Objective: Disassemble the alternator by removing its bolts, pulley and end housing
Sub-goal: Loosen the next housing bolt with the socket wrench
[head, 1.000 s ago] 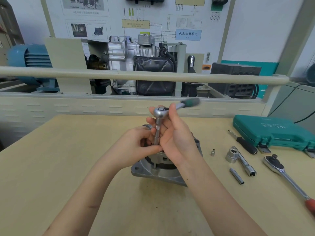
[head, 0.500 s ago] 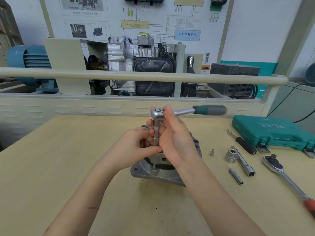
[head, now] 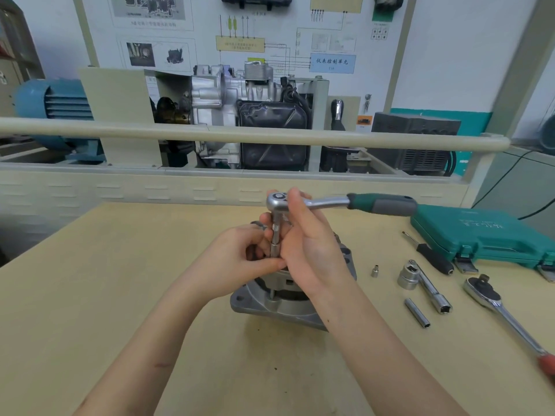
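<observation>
The grey metal alternator [head: 270, 304] stands on its flanged housing in the middle of the wooden table, mostly hidden behind my hands. A ratchet [head: 381, 204] with a green and grey handle stands on a vertical extension bar [head: 275, 235] that reaches down to a bolt near the flange. My left hand [head: 240, 259] pinches the lower part of the extension bar. My right hand [head: 309, 244] is wrapped around the ratchet head, thumb up beside it. The ratchet handle sticks out to the right.
To the right on the table [head: 90, 310] lie a small socket [head: 374, 271], a large socket [head: 407, 276] on a T-bar, a long socket [head: 417, 312], a black-handled screwdriver [head: 432, 258], a second ratchet [head: 507, 313] with a red grip and a shut green tool case [head: 486, 235]. A rail [head: 210, 136] crosses behind.
The ratchet handle has swung clockwise, from pointing to the far right to pointing straight to the right. Both hands stay on the ratchet head and extension bar.
</observation>
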A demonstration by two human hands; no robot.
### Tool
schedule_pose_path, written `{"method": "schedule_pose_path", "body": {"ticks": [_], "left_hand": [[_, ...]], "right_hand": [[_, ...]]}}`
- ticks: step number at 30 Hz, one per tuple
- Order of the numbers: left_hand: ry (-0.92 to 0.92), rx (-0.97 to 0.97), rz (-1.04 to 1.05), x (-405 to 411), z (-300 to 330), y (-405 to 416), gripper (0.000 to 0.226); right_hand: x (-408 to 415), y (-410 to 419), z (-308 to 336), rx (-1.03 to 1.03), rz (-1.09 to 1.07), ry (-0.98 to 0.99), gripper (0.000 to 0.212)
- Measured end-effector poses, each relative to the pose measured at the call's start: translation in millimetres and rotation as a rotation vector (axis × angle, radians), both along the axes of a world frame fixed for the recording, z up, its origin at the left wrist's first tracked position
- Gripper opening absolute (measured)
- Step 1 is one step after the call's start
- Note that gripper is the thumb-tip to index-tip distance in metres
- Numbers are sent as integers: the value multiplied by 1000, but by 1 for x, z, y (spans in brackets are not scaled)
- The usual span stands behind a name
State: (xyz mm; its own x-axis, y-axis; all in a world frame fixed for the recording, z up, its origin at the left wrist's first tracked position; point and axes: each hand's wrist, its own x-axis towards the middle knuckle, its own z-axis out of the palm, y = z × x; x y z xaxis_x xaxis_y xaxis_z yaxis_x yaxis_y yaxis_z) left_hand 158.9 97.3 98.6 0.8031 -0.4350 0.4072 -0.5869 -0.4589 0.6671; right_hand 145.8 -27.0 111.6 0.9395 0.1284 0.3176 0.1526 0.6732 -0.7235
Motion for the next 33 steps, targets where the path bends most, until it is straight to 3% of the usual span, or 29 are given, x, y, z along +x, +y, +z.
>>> {"method": "schedule_pose_path", "body": {"ticks": [7,16,33], "left_hand": [[39,36,-52,-3,4,3,18],[5,95,-32,-4,4,4,19],[-115,-104,-10,-6,0,-4,29]], "right_hand": [[4,0,4,-131,12,101,42],[2,-7,3,-54,168,36,31],[0,-13,15,53,112,-115,22]]}}
